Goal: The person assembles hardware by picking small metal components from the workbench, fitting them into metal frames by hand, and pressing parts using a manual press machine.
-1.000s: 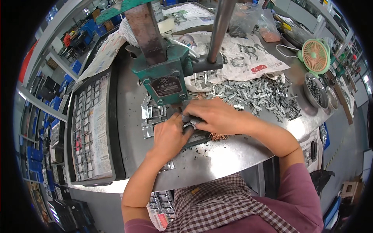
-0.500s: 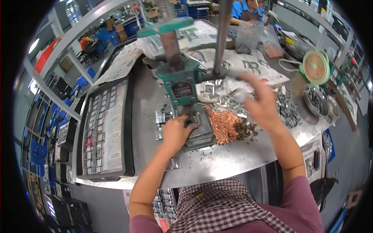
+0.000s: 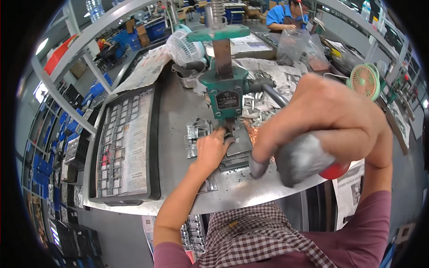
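Observation:
A green hand-operated arbor press (image 3: 227, 96) stands on the metal bench, its ram lowered to the base block. My right hand (image 3: 326, 120), large and blurred close to the camera, is wrapped round the press lever (image 3: 275, 94). Grey wrapping (image 3: 301, 158) and a red knob (image 3: 335, 170) show below that hand. On the press base (image 3: 239, 149), my left hand (image 3: 213, 148) has thumb and fingers drawn together right beside the ram. Whatever lies between those fingertips is too small and hidden to name. Shiny metal pieces (image 3: 192, 137) lie left of this hand.
A black tray (image 3: 154, 178) with rows of metal frames on newspaper lies at left. Copper-coloured pieces (image 3: 251, 129) are partly behind my right hand. A white fan (image 3: 184, 47) and green fan (image 3: 364, 81) stand farther back. Another person (image 3: 286, 17) sits across the bench.
My right hand has swung the lever down toward me, from upright to low and near the camera. The press ram has dropped. My left hand stays at the base.

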### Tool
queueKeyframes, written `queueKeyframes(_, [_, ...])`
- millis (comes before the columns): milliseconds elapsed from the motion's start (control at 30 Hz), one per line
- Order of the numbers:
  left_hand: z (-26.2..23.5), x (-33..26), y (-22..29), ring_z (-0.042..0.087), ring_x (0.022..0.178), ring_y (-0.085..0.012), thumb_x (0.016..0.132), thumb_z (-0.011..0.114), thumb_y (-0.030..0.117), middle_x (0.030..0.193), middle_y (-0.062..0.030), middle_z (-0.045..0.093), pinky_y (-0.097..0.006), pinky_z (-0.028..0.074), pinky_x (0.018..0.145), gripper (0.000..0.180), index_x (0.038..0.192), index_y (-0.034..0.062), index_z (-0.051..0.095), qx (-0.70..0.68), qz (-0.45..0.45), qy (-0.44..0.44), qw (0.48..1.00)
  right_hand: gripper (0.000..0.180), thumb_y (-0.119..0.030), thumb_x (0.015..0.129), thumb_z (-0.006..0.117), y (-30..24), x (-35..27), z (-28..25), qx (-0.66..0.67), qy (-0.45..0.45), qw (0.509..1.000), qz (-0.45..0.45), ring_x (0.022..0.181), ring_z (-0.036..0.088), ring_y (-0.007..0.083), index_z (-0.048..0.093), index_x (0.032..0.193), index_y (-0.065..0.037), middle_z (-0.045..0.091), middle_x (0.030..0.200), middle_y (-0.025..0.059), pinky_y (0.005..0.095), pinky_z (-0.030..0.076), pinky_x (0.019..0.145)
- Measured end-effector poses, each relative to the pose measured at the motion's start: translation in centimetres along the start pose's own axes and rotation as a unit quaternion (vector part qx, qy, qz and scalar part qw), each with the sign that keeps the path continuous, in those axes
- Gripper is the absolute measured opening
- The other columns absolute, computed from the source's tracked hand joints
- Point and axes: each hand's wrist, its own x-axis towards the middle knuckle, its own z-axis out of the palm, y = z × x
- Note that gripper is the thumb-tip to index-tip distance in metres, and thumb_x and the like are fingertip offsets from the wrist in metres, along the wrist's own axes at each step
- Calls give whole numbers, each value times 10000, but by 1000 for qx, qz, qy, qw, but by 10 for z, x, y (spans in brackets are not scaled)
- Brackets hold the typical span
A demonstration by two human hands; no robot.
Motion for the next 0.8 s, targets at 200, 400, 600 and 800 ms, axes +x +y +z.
queueKeyframes(200, [4,13,5,580,782,-348,678,678,345,877,-191,595,-406,463,651,476,962,-9,537,77,7,-69,995,280,-296,705,609,-7,-41,112,-114,23,981,158,369,463,260,487,622,-58,429,399,45,378,342,367])
queueKeyframes(400, [-1,-3,-32,582,675,-322,655,701,194,758,-162,606,-385,459,606,261,798,6,589,16,198,-36,979,239,-277,745,582,16,-39,39,-154,163,973,-53,625,561,238,549,764,-41,552,676,103,362,430,525])
queueKeyframes(600, [-20,-23,18,596,766,-178,875,471,242,925,-107,598,-297,479,679,318,1069,-9,494,-605,-247,-151,742,463,-180,775,585,62,-155,-2,-271,329,822,378,896,579,247,454,1212,-101,585,1004,140,342,456,800])
queueKeyframes(800, [-13,-29,23,561,765,-244,758,624,289,964,-105,552,-378,499,641,500,1126,-2,452,-726,-230,-175,625,117,-189,690,593,90,-299,96,-425,32,670,608,711,593,277,604,721,-78,601,738,105,382,460,653])
